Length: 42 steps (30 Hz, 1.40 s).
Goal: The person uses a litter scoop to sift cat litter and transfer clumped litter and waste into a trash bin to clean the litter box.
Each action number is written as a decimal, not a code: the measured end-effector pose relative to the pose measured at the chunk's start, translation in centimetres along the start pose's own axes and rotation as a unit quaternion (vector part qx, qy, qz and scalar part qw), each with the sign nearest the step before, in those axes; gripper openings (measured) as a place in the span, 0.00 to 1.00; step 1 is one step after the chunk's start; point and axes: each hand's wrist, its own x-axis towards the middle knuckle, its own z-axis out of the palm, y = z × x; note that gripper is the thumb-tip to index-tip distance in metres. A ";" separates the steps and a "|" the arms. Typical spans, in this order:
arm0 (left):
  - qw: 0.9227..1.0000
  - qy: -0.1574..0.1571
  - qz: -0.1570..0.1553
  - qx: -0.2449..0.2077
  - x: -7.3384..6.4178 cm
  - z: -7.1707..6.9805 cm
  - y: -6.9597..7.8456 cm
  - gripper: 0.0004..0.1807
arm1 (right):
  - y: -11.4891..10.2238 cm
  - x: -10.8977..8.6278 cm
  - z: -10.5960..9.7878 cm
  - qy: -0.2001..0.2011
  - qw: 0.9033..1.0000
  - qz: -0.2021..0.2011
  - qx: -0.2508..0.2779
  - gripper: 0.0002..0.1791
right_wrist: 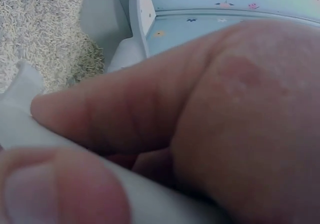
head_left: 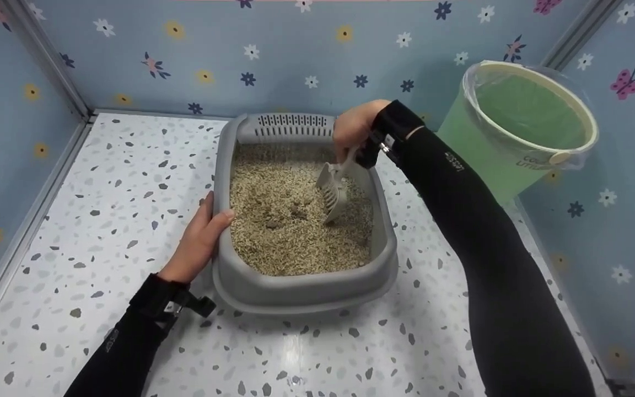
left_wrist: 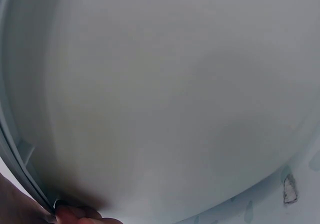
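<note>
A grey litter box [head_left: 306, 286], filled with pale pellet litter [head_left: 268, 182], stands on the floor in the head view. My left hand [head_left: 199, 240] grips its left rim, thumb over the edge and fingers along the outer wall. The left wrist view is mostly taken up by that wall [left_wrist: 160, 94], with my fingertips [left_wrist: 82, 215] at its lower edge. My right hand [head_left: 355, 127] holds a light grey slotted litter scoop [head_left: 337, 199] by the handle. The scoop's tip touches the litter at the right of the box. Dark clumps [head_left: 298, 211] lie on the litter left of the scoop.
A green bin [head_left: 477, 149] with a clear liner stands at the right, beside the right forearm. Blue flowered panels [head_left: 273, 60] enclose the back and both sides. Speckled white floor [head_left: 130, 182] surrounds the box. The box's back end has a raised, perforated edge [head_left: 290, 125].
</note>
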 end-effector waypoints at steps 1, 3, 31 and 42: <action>1.000 0.000 0.002 0.000 0.0 0.0 0.0 0.51 | 0.1 0.3 0.0 0.002 1.000 -0.008 -0.018 0.11; 1.000 -0.003 0.002 -0.001 0.1 0.0 0.0 0.51 | 0.4 0.8 0.1 0.005 0.998 -0.033 -0.054 0.15; 1.000 -0.007 -0.012 -0.008 -0.1 0.0 0.2 0.53 | 2.5 4.5 2.8 -0.015 0.993 -0.114 0.028 0.18; 1.000 -0.009 -0.003 -0.017 0.0 0.0 0.0 0.49 | 1.3 5.0 4.7 0.023 0.979 -0.166 -0.120 0.18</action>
